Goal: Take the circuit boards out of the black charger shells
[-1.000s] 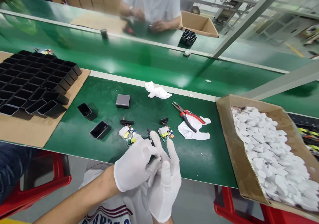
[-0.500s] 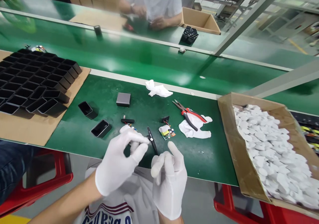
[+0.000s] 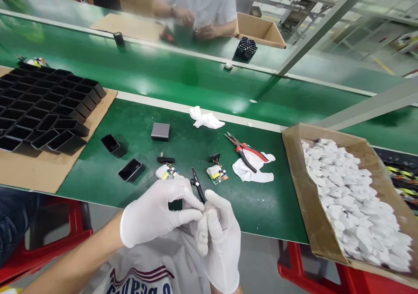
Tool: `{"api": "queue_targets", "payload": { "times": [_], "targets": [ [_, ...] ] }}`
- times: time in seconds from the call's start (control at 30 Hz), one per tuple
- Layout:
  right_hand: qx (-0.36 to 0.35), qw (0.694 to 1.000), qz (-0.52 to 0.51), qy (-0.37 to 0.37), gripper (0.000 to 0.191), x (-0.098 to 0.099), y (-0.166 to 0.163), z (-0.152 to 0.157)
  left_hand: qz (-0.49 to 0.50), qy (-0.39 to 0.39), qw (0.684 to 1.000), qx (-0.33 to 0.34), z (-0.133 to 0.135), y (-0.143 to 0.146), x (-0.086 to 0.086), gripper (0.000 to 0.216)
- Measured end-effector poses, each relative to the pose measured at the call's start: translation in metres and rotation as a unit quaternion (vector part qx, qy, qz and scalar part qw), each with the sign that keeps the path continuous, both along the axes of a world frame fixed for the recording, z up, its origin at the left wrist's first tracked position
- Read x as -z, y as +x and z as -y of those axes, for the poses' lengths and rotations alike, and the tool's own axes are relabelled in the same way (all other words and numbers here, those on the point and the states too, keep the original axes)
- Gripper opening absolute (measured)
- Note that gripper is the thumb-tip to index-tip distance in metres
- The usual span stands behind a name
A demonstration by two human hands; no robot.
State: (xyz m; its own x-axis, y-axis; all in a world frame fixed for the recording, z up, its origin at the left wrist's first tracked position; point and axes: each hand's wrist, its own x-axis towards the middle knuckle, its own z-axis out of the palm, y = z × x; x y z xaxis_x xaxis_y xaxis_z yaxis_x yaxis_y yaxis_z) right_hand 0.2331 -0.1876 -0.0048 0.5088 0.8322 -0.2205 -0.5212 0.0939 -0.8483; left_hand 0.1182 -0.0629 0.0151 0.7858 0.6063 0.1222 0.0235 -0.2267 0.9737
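Note:
Both my hands wear white gloves and meet just below the table's near edge. My left hand [image 3: 156,215] pinches at the fingertips of my right hand [image 3: 220,237], tugging its glove. My right hand's fingers are curled, and a black tweezer [image 3: 197,189] seems to stick up from between the hands. Just beyond on the green mat lie two small circuit boards [image 3: 166,172] [image 3: 216,174], each with a white part attached, and a small black plug piece [image 3: 166,159].
Two black casings [image 3: 111,143] [image 3: 129,170] and a grey block [image 3: 160,131] lie on the mat. Red-handled pliers [image 3: 245,151] rest on a white glove [image 3: 251,172]. A cardboard box of white pieces [image 3: 346,198] stands right, black casings on cardboard [image 3: 42,111] left. Another person works across the conveyor [image 3: 196,6].
My hands parted half a second ago, then came together again. My left hand now pinches the right glove's fingertips, and my right fingers have curled.

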Motion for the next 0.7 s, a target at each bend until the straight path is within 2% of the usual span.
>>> {"api": "queue_targets", "payload": {
  "times": [0.17, 0.23, 0.37, 0.43, 0.5, 0.57, 0.63, 0.7],
  "targets": [
    [-0.011, 1.000, 0.005, -0.009, 0.027, 0.005, -0.001, 0.001, -0.049, 0.079, 0.995, 0.046, -0.006, -0.003, -0.001, 0.011],
    [-0.055, 0.998, 0.002, -0.009, 0.034, 0.006, -0.001, 0.003, -0.073, 0.100, 0.991, 0.059, -0.011, 0.000, -0.001, 0.012],
    [-0.198, 0.980, -0.021, -0.008, 0.049, 0.002, 0.007, 0.009, -0.061, 0.104, 0.989, 0.081, -0.022, 0.009, 0.002, 0.013],
    [-0.220, 0.975, -0.026, -0.024, 0.050, -0.001, 0.012, 0.010, -0.059, 0.081, 0.990, 0.103, -0.023, 0.015, 0.006, 0.012],
    [-0.183, 0.982, -0.025, -0.036, 0.051, -0.003, 0.014, 0.007, -0.068, 0.043, 0.990, 0.119, -0.020, 0.020, 0.011, 0.010],
    [-0.098, 0.994, -0.023, -0.029, 0.060, -0.002, 0.013, 0.000, -0.058, -0.005, 0.993, 0.104, -0.012, 0.024, 0.017, 0.011],
    [-0.006, 0.999, -0.017, -0.027, 0.072, -0.001, 0.008, -0.008, -0.026, -0.037, 0.999, 0.029, -0.001, 0.028, 0.023, 0.012],
    [0.043, 0.998, -0.011, -0.045, 0.078, -0.001, 0.001, -0.015, 0.008, -0.016, 0.994, -0.107, 0.012, 0.031, 0.030, 0.014]
  ]
}}
